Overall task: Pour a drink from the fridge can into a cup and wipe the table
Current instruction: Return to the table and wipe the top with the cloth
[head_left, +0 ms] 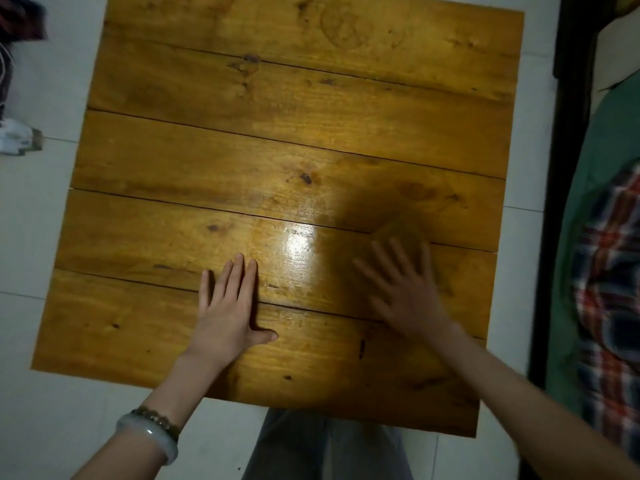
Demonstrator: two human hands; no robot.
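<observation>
A square wooden plank table (242, 150) fills the view. My left hand (228, 306) lies flat on its near part, fingers straight, thumb spread. My right hand (405, 289) is blurred by motion, with its fingers spread flat over a brownish cloth (398, 233) that blends with the wood. The cloth shows only past the fingertips. No can or cup is in view.
White tiled floor (41, 202) surrounds the table. A dark bed frame (568, 168) with green and plaid bedding (609, 271) runs along the right side. Clothes and a white item (14, 136) lie at the far left. My grey trousers (325, 448) show below the near edge.
</observation>
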